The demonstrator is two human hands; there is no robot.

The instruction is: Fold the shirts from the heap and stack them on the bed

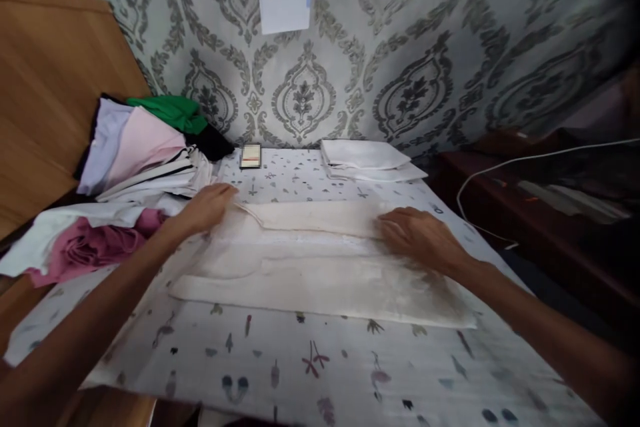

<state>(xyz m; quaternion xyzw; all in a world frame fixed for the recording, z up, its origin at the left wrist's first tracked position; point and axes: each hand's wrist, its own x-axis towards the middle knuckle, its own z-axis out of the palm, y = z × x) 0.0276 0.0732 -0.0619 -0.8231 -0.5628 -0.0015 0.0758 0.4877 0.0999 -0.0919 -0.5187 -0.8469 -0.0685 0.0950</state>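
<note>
A cream garment point(320, 267) lies spread flat on the patterned table cover point(310, 367). Its upper part is folded over into a long band across the middle. My left hand point(207, 208) rests on the garment's left end, fingers curled down onto the cloth. My right hand point(420, 235) presses on the right end of the folded band, fingers bent onto the fabric. Both forearms reach in from the lower corners.
A heap of clothes point(145, 153) in pink, white, green and black lies at the left by a wooden headboard point(50, 93). Folded white cloths point(367, 159) are stacked at the back. A small card point(251, 155) lies near the wall. A white cable point(500, 170) runs at the right.
</note>
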